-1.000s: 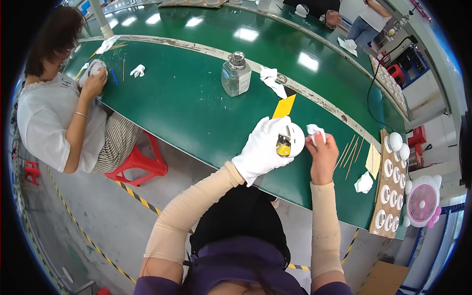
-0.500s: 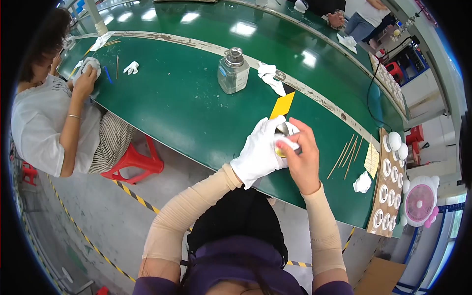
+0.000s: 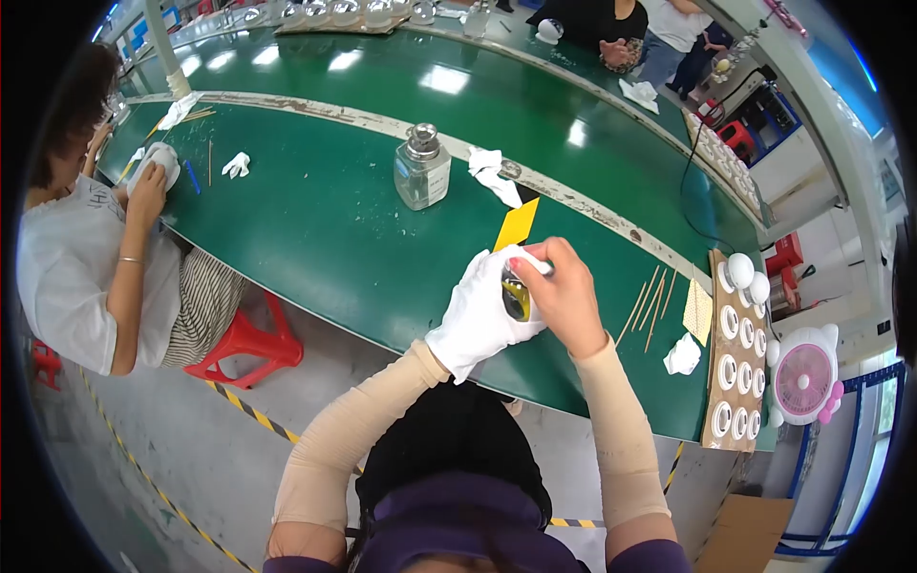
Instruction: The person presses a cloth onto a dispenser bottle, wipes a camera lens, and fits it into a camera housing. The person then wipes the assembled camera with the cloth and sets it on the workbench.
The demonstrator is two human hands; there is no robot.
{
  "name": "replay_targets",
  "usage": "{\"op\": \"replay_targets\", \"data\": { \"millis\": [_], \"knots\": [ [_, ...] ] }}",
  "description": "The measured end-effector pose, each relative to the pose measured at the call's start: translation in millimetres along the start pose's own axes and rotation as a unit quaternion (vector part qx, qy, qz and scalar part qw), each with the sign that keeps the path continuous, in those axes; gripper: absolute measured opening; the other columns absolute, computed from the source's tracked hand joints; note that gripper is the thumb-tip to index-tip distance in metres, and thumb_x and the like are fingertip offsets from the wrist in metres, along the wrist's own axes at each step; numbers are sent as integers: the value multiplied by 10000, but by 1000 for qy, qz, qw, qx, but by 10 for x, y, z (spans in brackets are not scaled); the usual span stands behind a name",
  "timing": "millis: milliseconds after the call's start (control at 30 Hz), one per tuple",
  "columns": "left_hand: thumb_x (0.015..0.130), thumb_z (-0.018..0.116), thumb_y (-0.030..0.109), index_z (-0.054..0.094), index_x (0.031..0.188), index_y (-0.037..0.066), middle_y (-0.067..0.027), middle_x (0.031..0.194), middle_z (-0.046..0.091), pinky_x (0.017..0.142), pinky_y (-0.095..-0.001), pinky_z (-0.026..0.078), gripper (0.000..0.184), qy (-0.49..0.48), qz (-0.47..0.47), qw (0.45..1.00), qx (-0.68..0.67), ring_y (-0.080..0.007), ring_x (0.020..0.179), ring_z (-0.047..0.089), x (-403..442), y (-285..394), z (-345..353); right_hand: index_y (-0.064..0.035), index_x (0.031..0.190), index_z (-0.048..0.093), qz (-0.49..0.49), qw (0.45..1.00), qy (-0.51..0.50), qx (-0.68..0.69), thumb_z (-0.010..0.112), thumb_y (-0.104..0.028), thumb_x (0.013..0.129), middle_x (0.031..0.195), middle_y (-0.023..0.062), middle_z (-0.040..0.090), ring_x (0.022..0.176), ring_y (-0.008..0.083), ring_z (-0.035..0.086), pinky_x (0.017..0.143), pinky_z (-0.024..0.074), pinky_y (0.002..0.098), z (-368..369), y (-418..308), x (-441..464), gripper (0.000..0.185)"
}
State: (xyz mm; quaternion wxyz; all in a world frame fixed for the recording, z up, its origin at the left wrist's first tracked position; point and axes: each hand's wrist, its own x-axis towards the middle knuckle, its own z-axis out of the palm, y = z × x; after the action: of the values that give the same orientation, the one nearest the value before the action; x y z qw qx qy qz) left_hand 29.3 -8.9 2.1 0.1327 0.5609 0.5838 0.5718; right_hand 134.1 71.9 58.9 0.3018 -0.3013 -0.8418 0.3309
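Note:
My left hand (image 3: 478,315), in a white glove, holds a round white part (image 3: 517,301) with a shiny yellow and dark opening, above the green table (image 3: 315,229). Bare and with its fingers pinched on a white cloth (image 3: 527,260), my right hand (image 3: 564,296) presses against the upper side of that part. The fingers hide some of the cloth and of the opening. Just beyond the hands a yellow strip (image 3: 517,224) lies on the table, and farther off stands a glass bottle (image 3: 422,167) with a metal cap.
Several thin wooden sticks (image 3: 651,304), a crumpled cloth (image 3: 682,354) and a cardboard tray (image 3: 716,406) of white rings lie at the right. Beside them is a pink and white fan (image 3: 802,375). A person (image 3: 86,267) sits at the left on a red stool (image 3: 250,344).
My right hand came in from the right with the cloth and now touches the round part near its upper rim. The whole view has shifted somewhat.

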Motion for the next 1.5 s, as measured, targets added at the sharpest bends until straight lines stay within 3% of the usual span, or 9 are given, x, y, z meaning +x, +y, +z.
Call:
{"op": "replay_targets", "data": {
  "millis": [67,100,200,367,433,500,600,633,1500],
  "knots": [
    [618,867,261,466,1254,54,-156,1158,574,957,-450,443,780,-23,-45,998,-23,-378,1071,546,28,-69,20,-18,913,604,17,999,-8,-27,717,-221,838,906,135,626,800,333,633,709,496,390,-48,15,131,244],
    [617,868,267,463,1265,51,-161,1166,574,964,-455,439,794,-23,-53,998,-19,-383,1083,544,9,-45,6,10,828,584,-17,999,-15,-24,732,-186,840,748,103,634,654,178,585,608,465,305,12,146,205,246],
    [610,871,278,451,1302,39,-173,1179,573,980,-464,430,844,-2,-24,1000,8,-386,1100,544,-86,-66,-6,27,824,596,50,997,-57,31,729,-148,833,730,104,634,679,102,565,607,469,294,-32,383,385,220],
    [619,878,237,413,1374,23,-201,1232,548,995,-413,451,912,-49,-27,998,0,-353,1165,546,7,15,-84,1,851,610,26,989,95,113,729,-100,841,722,24,607,695,64,526,611,468,256,-39,419,36,156],
    [612,879,243,435,1346,3,-205,1178,573,958,-413,474,892,-25,-30,999,4,-364,1123,568,-75,-108,-26,18,886,610,0,971,113,209,717,-77,842,975,117,665,886,148,634,765,519,281,-47,317,-198,149],
    [639,874,224,428,1339,-4,-197,1179,576,920,-388,499,862,-22,-46,998,-35,-323,1083,599,-90,-218,68,3,896,609,-83,986,85,114,711,-82,825,1182,139,624,1064,290,612,910,488,342,-49,282,-378,151],
    [717,835,122,356,1375,-8,-153,1178,582,877,-339,521,824,-27,-69,975,-209,-222,1028,621,-143,-288,162,-11,937,554,-59,981,96,157,673,-124,882,1332,155,541,1177,289,559,964,453,343,150,308,-512,173],
    [765,740,-47,198,1472,95,-109,1274,477,935,-331,497,902,-88,-71,965,-238,-199,1119,550,-146,-293,130,-13,954,540,-49,977,96,187,662,-125,895,1349,148,527,1181,285,554,967,449,338,174,295,-525,175],
    [746,781,-5,254,1448,77,-124,1224,529,912,-334,503,882,-64,-50,972,-221,-202,1077,577,-146,-286,128,-11,983,541,-57,962,154,217,659,-121,906,1361,167,518,1282,310,482,1039,406,354,377,365,-563,179]
  ]
}}
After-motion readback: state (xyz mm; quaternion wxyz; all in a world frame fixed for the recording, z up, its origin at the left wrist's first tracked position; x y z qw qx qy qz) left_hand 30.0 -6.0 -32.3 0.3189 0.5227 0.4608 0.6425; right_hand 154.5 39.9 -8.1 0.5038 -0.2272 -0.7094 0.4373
